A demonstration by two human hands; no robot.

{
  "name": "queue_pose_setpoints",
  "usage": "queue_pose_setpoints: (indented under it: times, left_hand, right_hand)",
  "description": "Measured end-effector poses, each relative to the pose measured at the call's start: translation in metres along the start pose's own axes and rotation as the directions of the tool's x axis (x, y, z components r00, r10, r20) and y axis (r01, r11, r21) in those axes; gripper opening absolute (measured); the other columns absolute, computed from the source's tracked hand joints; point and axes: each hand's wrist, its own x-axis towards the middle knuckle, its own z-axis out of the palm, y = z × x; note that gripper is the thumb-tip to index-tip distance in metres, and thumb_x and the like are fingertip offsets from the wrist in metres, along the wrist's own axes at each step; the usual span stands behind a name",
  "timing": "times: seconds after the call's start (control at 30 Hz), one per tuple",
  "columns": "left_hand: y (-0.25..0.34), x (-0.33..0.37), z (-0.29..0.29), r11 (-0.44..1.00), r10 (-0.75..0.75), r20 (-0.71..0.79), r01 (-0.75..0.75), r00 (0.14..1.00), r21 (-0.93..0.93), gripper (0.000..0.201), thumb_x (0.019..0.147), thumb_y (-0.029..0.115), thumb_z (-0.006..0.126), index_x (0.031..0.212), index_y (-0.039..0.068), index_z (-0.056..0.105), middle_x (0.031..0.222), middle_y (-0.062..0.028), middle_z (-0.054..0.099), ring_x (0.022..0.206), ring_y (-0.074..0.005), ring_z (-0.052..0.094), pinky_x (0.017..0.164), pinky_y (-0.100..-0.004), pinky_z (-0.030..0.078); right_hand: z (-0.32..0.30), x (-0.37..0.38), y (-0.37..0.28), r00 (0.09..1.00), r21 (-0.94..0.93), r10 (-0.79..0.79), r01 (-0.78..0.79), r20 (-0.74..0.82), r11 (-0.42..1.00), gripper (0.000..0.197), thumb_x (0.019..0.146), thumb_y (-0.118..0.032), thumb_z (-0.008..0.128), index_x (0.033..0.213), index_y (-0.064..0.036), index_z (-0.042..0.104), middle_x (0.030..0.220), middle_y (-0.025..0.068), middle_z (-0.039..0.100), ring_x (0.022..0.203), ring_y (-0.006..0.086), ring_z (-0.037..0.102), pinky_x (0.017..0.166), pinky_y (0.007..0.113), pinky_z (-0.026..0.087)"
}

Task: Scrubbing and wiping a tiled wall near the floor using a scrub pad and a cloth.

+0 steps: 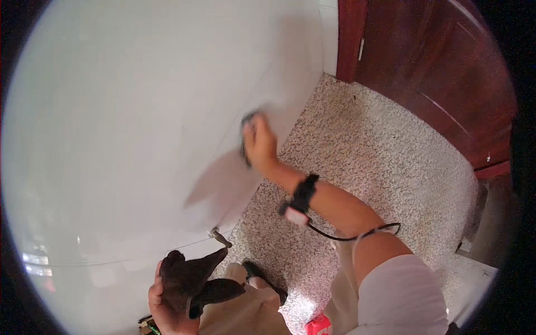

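Dark object (244,125), blurred in my view, sits in the grip of the right hand (261,142) over the white wall (139,139), though I cannot tell whether it touches the surface. At the lower left I have the left hand (166,306) with its fingers closed around a bunched dark brown cloth (187,279), whose tip reaches just beside a small metal tap (220,238) at the wall, above the speckled floor (379,145).

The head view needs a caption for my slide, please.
Right hand gripping a blurred dark object at a white wall; left hand holding dark cloth.
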Motion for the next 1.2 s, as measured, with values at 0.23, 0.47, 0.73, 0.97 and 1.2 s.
queue_pose_setpoints:
  times: [0.23,0.47,0.73,0.97,1.2]
  left_hand:
    - [-0.006,0.011,-0.011,0.998,-0.061,-0.035,0.061,0.998,0.002,0.046,0.069,0.024,0.051,0.109,0.004,0.045,0.110,-0.0120,0.047,0.098,-0.0294,0.048,0.083,-0.0448,0.040]
    - [0.008,0.001,-0.009,0.984,-0.172,-0.004,0.171,0.985,-0.050,0.038,0.079,0.016,0.042,0.112,-0.003,0.043,0.107,-0.0128,0.051,0.097,-0.0222,0.050,0.087,-0.0357,0.038]
    - [0.000,0.001,0.004,0.963,-0.258,0.095,0.264,0.961,-0.054,0.036,0.079,0.012,0.040,0.111,-0.003,0.043,0.108,-0.0123,0.050,0.098,-0.0218,0.049,0.088,-0.0334,0.037]
    - [-0.004,0.010,-0.003,0.979,-0.160,0.113,0.143,0.981,0.144,0.033,0.079,0.012,0.041,0.108,-0.003,0.045,0.108,-0.0106,0.050,0.096,-0.0200,0.049,0.088,-0.0302,0.036]
    - [-0.001,0.009,-0.001,0.972,-0.186,0.045,0.177,0.982,0.154,0.030,0.080,0.012,0.040,0.106,-0.003,0.047,0.103,-0.0105,0.053,0.094,-0.0198,0.050,0.086,-0.0298,0.037]
  right_hand:
    - [-0.007,0.068,-0.007,0.936,0.005,-0.146,0.156,-0.320,0.988,0.024,0.077,-0.014,0.049,0.096,-0.0006,0.046,0.091,0.0184,0.051,0.084,0.0348,0.049,0.072,0.042,0.039]
    - [0.013,0.007,-0.020,0.968,0.139,-0.225,0.240,-0.114,0.961,0.024,0.074,-0.011,0.052,0.095,-0.0023,0.045,0.088,0.0188,0.051,0.080,0.0341,0.052,0.069,0.039,0.041]
    - [-0.030,0.089,0.006,0.972,0.039,0.052,-0.044,-0.229,0.998,0.020,0.071,-0.012,0.055,0.089,-0.0041,0.048,0.078,0.0167,0.054,0.073,0.0344,0.053,0.064,0.039,0.042]
    - [0.006,-0.013,-0.022,0.948,0.181,-0.309,0.291,0.078,0.940,0.018,0.070,-0.004,0.052,0.087,-0.0051,0.045,0.080,0.0159,0.050,0.074,0.0347,0.050,0.062,0.040,0.041]
    - [-0.029,0.106,0.018,0.966,0.009,0.026,-0.024,-0.258,1.000,0.020,0.074,-0.014,0.052,0.091,-0.0040,0.046,0.086,0.0160,0.053,0.080,0.0338,0.051,0.068,0.041,0.040]
